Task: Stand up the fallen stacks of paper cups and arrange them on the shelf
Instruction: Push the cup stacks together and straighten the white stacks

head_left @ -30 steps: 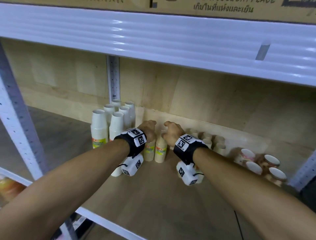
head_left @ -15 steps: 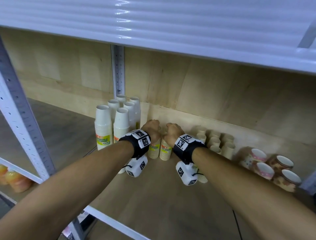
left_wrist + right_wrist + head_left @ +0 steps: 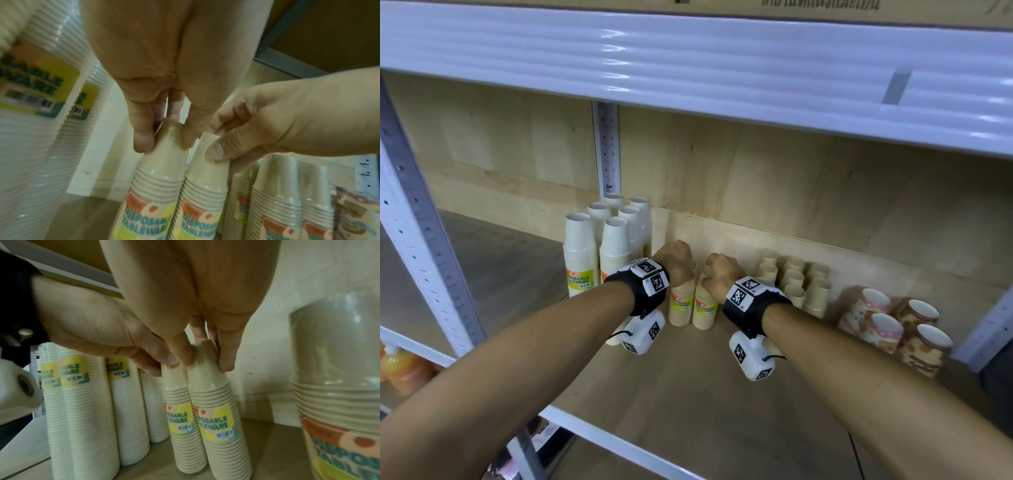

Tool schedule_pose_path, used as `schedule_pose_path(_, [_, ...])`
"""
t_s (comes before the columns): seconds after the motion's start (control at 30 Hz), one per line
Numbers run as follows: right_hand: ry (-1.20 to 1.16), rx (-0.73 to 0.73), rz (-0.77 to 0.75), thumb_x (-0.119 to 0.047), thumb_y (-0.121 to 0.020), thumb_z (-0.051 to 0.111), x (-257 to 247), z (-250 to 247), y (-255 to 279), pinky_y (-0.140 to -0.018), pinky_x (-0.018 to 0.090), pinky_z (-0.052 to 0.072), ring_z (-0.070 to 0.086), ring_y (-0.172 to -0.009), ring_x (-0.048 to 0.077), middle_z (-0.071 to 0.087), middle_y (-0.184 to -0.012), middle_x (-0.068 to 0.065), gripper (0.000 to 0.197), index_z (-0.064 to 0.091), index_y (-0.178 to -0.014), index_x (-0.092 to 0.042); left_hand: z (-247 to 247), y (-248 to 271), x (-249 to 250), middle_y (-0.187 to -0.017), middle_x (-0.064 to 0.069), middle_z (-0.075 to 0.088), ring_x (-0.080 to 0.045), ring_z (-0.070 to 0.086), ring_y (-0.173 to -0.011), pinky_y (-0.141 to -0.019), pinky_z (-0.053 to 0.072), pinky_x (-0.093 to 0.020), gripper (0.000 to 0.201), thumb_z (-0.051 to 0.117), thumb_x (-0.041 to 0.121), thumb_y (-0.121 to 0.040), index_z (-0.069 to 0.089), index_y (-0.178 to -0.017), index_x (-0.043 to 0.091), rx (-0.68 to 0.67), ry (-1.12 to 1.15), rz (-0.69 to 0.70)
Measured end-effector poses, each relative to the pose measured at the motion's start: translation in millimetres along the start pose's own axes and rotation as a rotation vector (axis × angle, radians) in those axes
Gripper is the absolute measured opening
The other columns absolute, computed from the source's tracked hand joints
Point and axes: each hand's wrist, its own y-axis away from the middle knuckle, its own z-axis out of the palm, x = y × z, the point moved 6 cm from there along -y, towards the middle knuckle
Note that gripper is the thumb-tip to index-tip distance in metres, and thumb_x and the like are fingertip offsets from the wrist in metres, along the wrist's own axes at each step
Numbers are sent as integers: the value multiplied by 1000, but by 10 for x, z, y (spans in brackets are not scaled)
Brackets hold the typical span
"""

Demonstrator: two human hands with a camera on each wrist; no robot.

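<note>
Two beige cup stacks (image 3: 692,305) upright, touching, on shelf (image 3: 688,383). Tops hidden in head view beneath left hand (image 3: 674,262) and right hand (image 3: 719,274), each pinching one. White stacks (image 3: 599,246) beyond left hand; patterned stacks (image 3: 893,325) rightward, partly cut off.

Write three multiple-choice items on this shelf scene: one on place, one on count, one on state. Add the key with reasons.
1. Where do the tall white cup stacks stand relative to the two held beige stacks?
A. left
B. right
C. on the shelf above

2. How many beige stacks are gripped?
A. one
B. two
C. four

3. The held stacks are:
A. lying flat
B. upright, side by side
C. unwrapped, scattered

Key: A, the head view shows them left; B, the left hand pinches the left beige stack and the right hand the right beige stack; B, both stand on the shelf board.
</note>
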Motion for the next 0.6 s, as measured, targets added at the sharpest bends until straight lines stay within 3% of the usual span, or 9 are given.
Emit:
schedule_pose_path(0.13, [5,-36,-1,-11,-87,62,68,-99,173,-68,30,47,64,-95,31,66,-105,13,19,63,-104,-3,17,85,123,-107,-10,59,-19,53,-91,-81,50,-33,35,69,17,-87,65,-115,-2,-85,-59,43])
schedule_pose_path(0.27, [-7,-85,0,-17,-84,70,204,-212,362,-80,34,55,65,-96,28,68,-105,11,27,64,-106,-4,66,159,290,-109,-9,61,-21,58,-95,-79,51,-32,38,73,23,-84,67,-115,1,-177,-112,101])
schedule_pose_path(0.37, [-19,-113,15,-22,-83,72,337,-314,506,-79,33,54,64,-99,26,63,-104,5,30,61,-108,-10,132,202,411,-110,-4,65,-20,64,-94,-67,52,-25,41,78,22,-79,66,-116,9,-249,-90,101])
schedule_pose_path(0.6, [58,-170,42,-22,-87,70,610,-590,831,-86,35,52,64,-104,27,67,-111,13,30,67,-110,-3,324,287,852,-101,-2,65,-13,62,-80,-52,47,-19,33,80,20,-77,66,-106,14,-322,-50,164])
